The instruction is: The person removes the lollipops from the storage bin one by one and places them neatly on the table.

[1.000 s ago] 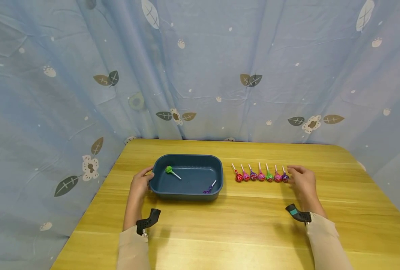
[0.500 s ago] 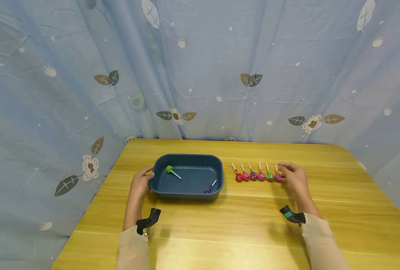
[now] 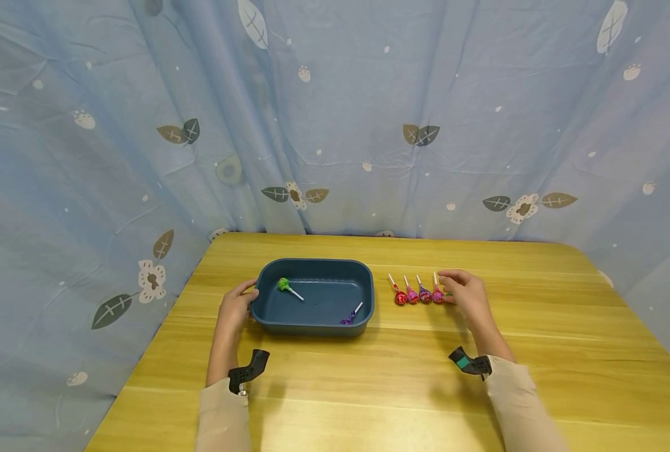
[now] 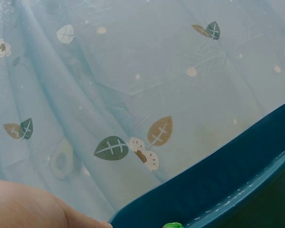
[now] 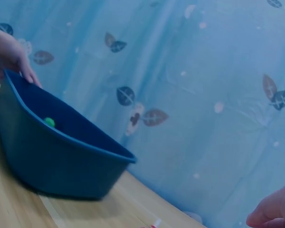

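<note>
A dark blue plastic box [image 3: 312, 329] stands on the table, a green lollipop [image 3: 284, 284] and a purple lollipop [image 3: 348, 319] lying inside. My left hand [image 3: 235, 306] grips its left end at the rim. Right of the box several wrapped lollipops lie in a row: a red one [image 3: 400, 298], a pink one [image 3: 412, 295], a purple-blue one [image 3: 425, 295] and another pink one [image 3: 437, 295]. At the row's right end is my right hand [image 3: 469, 296], with a bit of green by its fingertips. It hides whatever lies beneath, so its hold is unclear.
The wooden table [image 3: 335, 389] reaches back to a blue patterned curtain [image 3: 346, 125], which also hangs along the left side. Each wrist carries a black mount, one on the left [image 3: 248, 370] and one on the right [image 3: 470, 362].
My right hand has moved left along the row. The purple, pink and green lollipops at the right end no longer show, apart from a bit of green. Left hand and box stay put.
</note>
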The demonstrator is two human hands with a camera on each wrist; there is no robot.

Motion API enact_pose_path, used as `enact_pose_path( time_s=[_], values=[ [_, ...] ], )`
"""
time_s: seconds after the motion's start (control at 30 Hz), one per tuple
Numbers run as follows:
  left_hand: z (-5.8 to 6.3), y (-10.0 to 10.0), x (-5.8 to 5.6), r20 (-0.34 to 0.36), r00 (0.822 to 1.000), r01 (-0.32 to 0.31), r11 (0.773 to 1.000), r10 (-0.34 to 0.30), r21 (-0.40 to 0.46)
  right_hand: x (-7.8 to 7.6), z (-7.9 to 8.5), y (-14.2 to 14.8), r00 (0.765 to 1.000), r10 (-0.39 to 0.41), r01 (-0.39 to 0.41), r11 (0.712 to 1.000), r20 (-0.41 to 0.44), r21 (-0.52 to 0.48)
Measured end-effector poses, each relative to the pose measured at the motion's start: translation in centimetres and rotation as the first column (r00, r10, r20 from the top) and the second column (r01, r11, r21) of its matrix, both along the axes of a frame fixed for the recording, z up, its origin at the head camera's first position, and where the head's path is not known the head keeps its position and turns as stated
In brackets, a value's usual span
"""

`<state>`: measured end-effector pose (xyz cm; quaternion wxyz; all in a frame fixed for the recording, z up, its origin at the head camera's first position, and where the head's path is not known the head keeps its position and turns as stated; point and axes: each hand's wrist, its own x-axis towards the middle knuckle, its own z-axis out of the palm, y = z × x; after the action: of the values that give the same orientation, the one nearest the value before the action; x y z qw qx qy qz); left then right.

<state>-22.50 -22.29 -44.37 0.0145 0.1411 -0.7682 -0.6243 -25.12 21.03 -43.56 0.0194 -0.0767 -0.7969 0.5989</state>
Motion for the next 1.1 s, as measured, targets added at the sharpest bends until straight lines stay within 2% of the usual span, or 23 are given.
enact_pose_path(
  time_s=[0.4,0.7,1.1],
  values=[
    [0.0,-0.1,0.1,-0.001,1.0,-0.002,1.0,0.002,0.01,-0.8,-0.4,-5.0,0.997,0.076,-0.076,0.995,-0.015,-0.071],
    [0.0,-0.1,0.0,0.008,1.0,-0.003,1.0,0.003,0.025,-1.5,0.4,-8.5,0.994,0.101,-0.105,0.985,-0.038,-0.137],
    [0.1,0.0,-0.1,0.01,1.0,-0.01,0.999,0.01,0.034,-2.3,1.2,-12.9,0.981,0.178,-0.192,0.957,-0.082,-0.216]
  ],
)
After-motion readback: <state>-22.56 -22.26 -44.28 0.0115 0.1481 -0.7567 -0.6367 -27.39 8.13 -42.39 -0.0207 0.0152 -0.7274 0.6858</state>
